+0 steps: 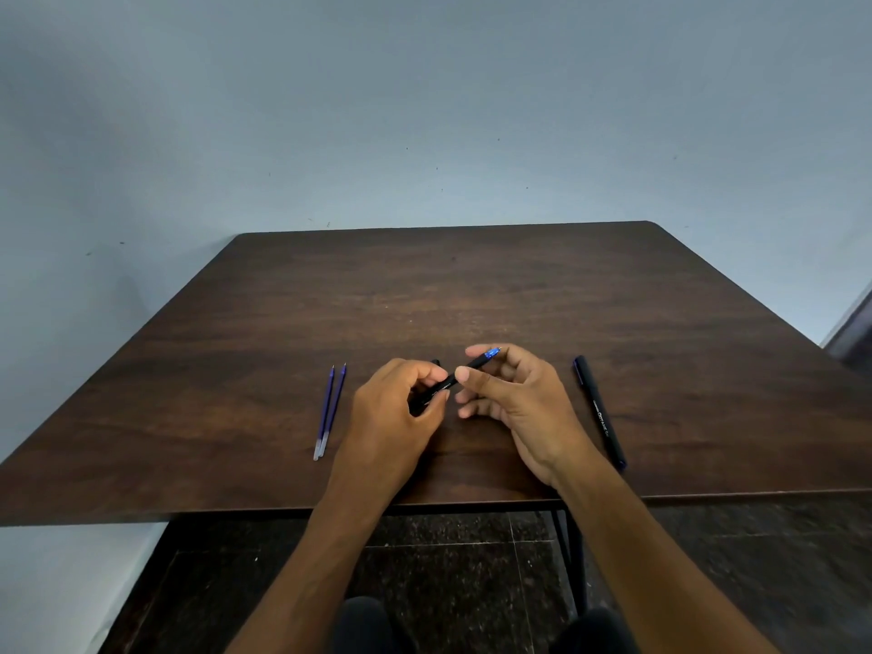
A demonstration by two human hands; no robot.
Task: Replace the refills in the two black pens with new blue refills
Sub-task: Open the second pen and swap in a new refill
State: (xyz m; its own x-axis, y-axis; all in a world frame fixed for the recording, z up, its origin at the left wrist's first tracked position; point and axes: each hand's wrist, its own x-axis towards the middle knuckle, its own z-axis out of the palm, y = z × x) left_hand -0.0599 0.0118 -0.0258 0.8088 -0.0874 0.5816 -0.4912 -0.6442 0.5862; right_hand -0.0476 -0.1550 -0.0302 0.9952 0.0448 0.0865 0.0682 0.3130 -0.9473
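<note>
Held pen: a black pen (465, 374) is lying slantwise between the two hands, just above the near middle of the table (472, 285), its blue translucent tip end pointing up and to the right.
Left hand: the left hand (401, 413) is curling its fingers and thumb round the lower, left part of the held pen's barrel; a short black end is showing just above its knuckles.
Right hand: the right hand (514, 398) is pinching the upper part of the same pen between thumb and forefinger, just below the blue tip; its other fingers are hanging loosely bent beneath the barrel, and whether they are touching it I cannot tell.
Second pen: another black pen (600, 413) with white lettering is lying flat on the table to the right of the right hand, near it but apart, running from far to near with a slight slant.
Blue refills: two blue refills (329, 410) are lying side by side on the table to the left of the left hand, touching or nearly so at their clear near ends, with their tips pointing away from the person.
Table: dark wood grain, standing against a pale wall (424, 110).
</note>
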